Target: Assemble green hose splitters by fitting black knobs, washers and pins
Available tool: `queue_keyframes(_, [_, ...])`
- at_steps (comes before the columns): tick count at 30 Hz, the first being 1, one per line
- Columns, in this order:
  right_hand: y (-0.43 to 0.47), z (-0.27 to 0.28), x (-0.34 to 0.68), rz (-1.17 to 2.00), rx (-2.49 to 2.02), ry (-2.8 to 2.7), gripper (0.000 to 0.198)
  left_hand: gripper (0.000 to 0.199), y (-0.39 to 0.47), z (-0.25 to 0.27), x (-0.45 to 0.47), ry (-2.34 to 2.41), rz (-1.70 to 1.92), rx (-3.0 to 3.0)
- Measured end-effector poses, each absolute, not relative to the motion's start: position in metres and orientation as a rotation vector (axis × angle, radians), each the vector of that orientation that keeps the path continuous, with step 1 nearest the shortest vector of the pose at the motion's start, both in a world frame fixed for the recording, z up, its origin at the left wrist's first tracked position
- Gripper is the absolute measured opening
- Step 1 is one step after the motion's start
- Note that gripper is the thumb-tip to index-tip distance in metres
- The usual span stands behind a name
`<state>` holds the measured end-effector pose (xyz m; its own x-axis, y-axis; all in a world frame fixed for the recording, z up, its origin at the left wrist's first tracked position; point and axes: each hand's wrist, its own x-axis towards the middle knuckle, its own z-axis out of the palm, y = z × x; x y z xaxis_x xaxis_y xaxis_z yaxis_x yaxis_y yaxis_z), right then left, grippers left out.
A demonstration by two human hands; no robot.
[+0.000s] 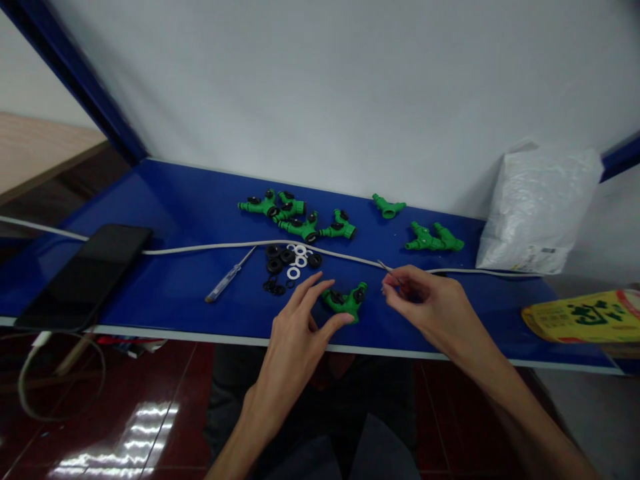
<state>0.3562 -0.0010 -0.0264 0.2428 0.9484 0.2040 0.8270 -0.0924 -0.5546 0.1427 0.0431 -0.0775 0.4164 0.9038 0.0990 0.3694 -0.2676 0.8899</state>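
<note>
My left hand (300,327) spans a green Y-shaped hose splitter (345,301) with black valve levers near the table's front edge. Thumb and forefinger touch its two sides, while the other fingers are spread. To the right, my right hand (425,297) is closed on a thin metal tool, its slim tip (383,265) pointing up and left; its exact kind is hard to make out. Left of the splitter lie black rings (275,265), white washers (293,273) and small black O-rings (274,287). A clear-handled screwdriver (223,283) rests farther left.
Several green splitters with black levers (305,229) lie behind the rings. Plain green Y bodies (389,206) sit farther right. A white cable (225,246) crosses the blue table (190,193). A phone (87,277) lies left; a plastic-wrapped package (535,207) and yellow packet (580,317) are right.
</note>
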Motion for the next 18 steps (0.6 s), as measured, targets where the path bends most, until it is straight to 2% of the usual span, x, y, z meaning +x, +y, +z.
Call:
queue_keyframes(6, [0.02, -0.027, 0.323, 0.637, -1.645, -1.736, 0.008, 0.03, 0.054, -0.081, 0.146, 0.974, 0.794, 1.776])
queue_keyframes(18, [0.027, -0.04, 0.325, 0.403, -1.503, -1.934, 0.008, 0.025, 0.053, -0.079, 0.145, 0.954, 0.821, 1.762])
